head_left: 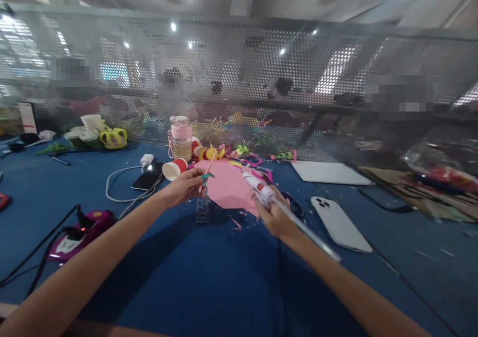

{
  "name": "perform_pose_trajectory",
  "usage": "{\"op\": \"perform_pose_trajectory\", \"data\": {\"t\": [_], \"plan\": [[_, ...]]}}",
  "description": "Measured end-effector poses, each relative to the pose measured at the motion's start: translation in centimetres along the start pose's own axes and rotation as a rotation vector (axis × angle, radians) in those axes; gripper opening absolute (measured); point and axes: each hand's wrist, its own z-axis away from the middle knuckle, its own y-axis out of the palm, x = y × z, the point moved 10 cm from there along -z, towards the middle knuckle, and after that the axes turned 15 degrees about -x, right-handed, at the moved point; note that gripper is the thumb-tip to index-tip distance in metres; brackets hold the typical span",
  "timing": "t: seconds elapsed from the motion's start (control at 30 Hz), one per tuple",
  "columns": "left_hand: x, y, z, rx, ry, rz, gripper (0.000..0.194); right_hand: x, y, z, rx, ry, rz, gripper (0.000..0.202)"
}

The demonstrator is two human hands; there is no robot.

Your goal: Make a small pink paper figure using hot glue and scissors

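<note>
My right hand (274, 216) is wrapped round a white hot glue gun (257, 183), its nozzle pointing up and left. A long, clear glue stick (315, 237) runs out of its back over my forearm. In my left hand (185, 185), a thin pink paper strip (210, 164) with small teal pieces is pinched between the fingertips. Between and beyond both hands, pink paper (231, 187) lies flat on the blue table. A small clear plastic block (202, 210) sits just below my left hand.
A pink-lidded bottle (181, 140) and a tipped red paper cup (175, 168) stand beyond my left hand. Further left are a black phone (147, 177) and a purple power strip (84, 232). A white phone (339, 225) lies right. A perforated metal screen (231, 78) closes the back.
</note>
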Motion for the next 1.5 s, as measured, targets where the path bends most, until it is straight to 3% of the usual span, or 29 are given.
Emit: {"op": "perform_pose_trajectory", "data": {"t": [0.1,0.2,0.43,0.77,1.03,1.5], "plan": [[3.3,1.2,-0.8,0.004,-0.079,-0.022,0.018,-2.6,0.2,1.1,0.043,0.273,-0.294,0.027],[5.6,2.3,-1.4,0.034,-0.144,-0.010,0.016,-3.4,1.0,1.9,0.071,0.464,-0.507,0.035],[6.4,3.1,-2.2,0.091,-0.179,-0.022,0.028,-4.2,1.2,2.8,-0.002,0.650,-0.566,0.040],[6.8,2.9,-1.7,0.027,-0.175,-0.144,0.033,-2.7,0.9,3.0,0.002,0.581,-0.590,0.034],[7.0,3.3,-1.6,0.091,-0.137,-0.186,0.028,-2.9,0.0,2.8,-0.066,0.500,-0.559,0.031],[7.0,3.5,-1.5,0.143,-0.121,-0.172,0.023,-2.7,-0.2,2.6,-0.041,0.464,-0.526,0.032]]}}
